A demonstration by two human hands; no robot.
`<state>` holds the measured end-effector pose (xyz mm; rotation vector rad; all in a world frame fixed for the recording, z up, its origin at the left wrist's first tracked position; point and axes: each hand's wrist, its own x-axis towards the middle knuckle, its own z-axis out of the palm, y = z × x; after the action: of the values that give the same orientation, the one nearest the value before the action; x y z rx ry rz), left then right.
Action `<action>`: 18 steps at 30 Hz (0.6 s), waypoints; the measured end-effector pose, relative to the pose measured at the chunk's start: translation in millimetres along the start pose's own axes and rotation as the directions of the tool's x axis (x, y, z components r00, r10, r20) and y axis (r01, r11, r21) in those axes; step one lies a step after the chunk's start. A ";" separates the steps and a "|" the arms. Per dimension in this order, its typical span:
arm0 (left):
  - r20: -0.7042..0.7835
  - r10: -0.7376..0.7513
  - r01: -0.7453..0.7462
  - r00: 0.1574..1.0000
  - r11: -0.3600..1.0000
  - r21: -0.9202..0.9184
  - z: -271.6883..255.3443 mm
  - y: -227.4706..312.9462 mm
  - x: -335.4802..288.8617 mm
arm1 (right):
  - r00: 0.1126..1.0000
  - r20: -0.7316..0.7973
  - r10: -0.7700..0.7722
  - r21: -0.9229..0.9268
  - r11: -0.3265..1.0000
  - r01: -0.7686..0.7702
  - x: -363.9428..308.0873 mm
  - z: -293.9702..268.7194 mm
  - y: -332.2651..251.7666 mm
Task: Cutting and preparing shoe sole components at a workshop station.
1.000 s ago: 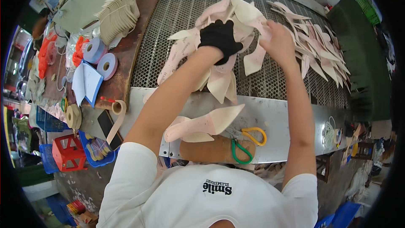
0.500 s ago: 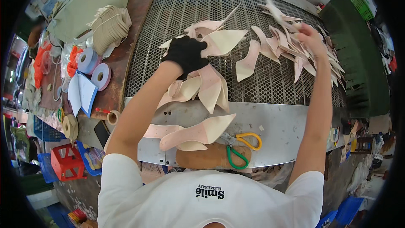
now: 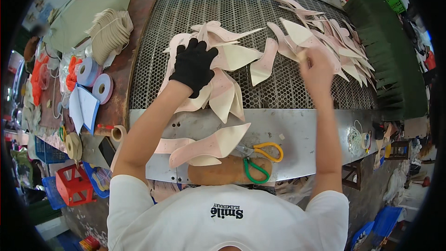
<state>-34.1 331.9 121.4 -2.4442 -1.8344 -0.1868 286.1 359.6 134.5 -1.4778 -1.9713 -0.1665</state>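
- Scissors point(image 3: 251, 152), one handle yellow and one green, lie close in front of us, partly over a brown pad point(image 3: 213, 171).
- Just left of them we see a few overlapping insoles point(image 3: 211, 145), pink with cream pointed ends, on the metal ledge point(image 3: 302, 130).
- Past the ledge a dark mesh point(image 3: 278, 95) spreads out, bearing two piles of the same insoles.
- On the left pile point(image 3: 225, 95) our left hand point(image 3: 194, 64), in a black glove, rests palm down with fingers slightly parted; whether it pinches a piece we cannot tell.
- One single insole point(image 3: 264, 62) lies between the piles.
- Our right hand point(image 3: 318, 72), bare and blurred, is at the near left edge of the right pile point(image 3: 341, 42), fingers curled; we cannot tell whether they grip anything.
- Left of the mesh, on a worn brown table point(image 3: 123, 72), we see tape rolls point(image 3: 93, 72) and, farther off, a tied beige stack point(image 3: 110, 37).
- A dark green curtain point(image 3: 402, 65) hangs along the right side.
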 end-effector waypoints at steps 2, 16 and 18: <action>-0.015 -0.011 0.011 1.000 0.999 -0.033 3.0 2.8 1.7 | 0.966 0.241 0.095 0.252 0.955 -0.157 -43.3 26.9 -18.7; -0.327 -0.114 0.056 0.938 0.982 -0.180 19.4 -25.8 5.2 | 0.559 0.798 0.225 0.602 -0.351 -0.717 -73.8 25.5 -38.6; -0.283 -0.092 0.022 0.955 0.970 -0.244 13.3 -37.3 -1.4 | 0.560 0.815 0.151 0.580 -0.218 -0.785 -83.1 -17.5 -54.6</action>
<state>-69.6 342.9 107.7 -2.3461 -1.8415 -0.7725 256.7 264.9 115.9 -1.0723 -0.8248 1.8433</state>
